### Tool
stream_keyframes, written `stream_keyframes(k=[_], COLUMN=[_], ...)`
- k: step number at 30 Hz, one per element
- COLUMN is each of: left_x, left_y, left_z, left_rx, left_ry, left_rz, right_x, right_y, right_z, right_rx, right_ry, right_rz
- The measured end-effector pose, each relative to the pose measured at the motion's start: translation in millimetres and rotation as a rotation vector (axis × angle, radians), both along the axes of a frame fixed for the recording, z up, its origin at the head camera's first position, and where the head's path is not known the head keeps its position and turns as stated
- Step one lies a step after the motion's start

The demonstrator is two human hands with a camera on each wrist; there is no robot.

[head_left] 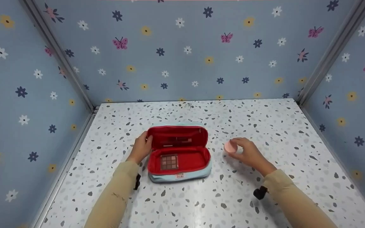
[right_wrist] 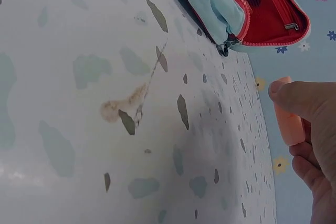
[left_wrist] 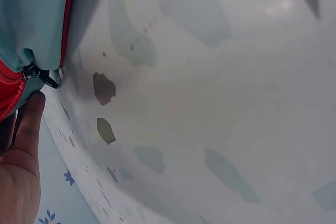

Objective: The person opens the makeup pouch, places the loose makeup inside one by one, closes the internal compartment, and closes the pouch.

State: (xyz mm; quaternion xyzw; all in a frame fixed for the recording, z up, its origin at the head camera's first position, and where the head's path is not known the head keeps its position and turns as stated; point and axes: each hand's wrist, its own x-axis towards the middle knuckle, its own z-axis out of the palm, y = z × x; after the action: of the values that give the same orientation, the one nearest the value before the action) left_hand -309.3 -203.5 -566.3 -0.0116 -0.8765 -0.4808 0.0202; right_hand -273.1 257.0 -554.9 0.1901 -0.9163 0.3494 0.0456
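A light blue pouch [head_left: 199, 173] with a red lining lies unzipped on the table, its lid standing up at the back. My left hand [head_left: 140, 148] holds the left side of the lid, with the thumb at its inner edge. In the left wrist view, fingers [left_wrist: 29, 129] reach behind the pouch beside the zipper pull. An eyeshadow palette [head_left: 169, 162] lies in the left part of the base. Slim dark items [head_left: 179, 140] sit inside the lid. To the right of the pouch, my right hand [head_left: 247, 152] pinches a thick, round pink disc [right_wrist: 287, 121] between thumb and fingers.
The speckled white table [head_left: 195, 202] is bordered by blue flowered panels [head_left: 185, 63] at the back and both sides. Metal rails [head_left: 60, 60] run along the corners. A small brown stain [right_wrist: 123, 104] marks the tabletop.
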Motion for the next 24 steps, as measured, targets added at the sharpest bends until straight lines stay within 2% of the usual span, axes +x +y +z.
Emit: stream_keyframes(k=[10, 18, 24], left_x=[0.4, -0.6, -0.5], left_y=[-0.2, -0.6, 0.1], left_z=[-0.4, -2.5, -2.5], left_rx=[-0.028, -0.039, -0.017], left_ry=[0.020, 0.040, 0.029], left_rz=[-0.010, 0.005, 0.007], right_x=[0.1, -0.1, -1.5], right_y=[-21.8, -43.7, -59.7], right_z=[4.5, 9.2, 9.8], right_rx=[-0.021, -0.027, -0.015], right_ry=[0.066, 0.064, 0.103], right_rz=[0.075, 0.133, 0.187])
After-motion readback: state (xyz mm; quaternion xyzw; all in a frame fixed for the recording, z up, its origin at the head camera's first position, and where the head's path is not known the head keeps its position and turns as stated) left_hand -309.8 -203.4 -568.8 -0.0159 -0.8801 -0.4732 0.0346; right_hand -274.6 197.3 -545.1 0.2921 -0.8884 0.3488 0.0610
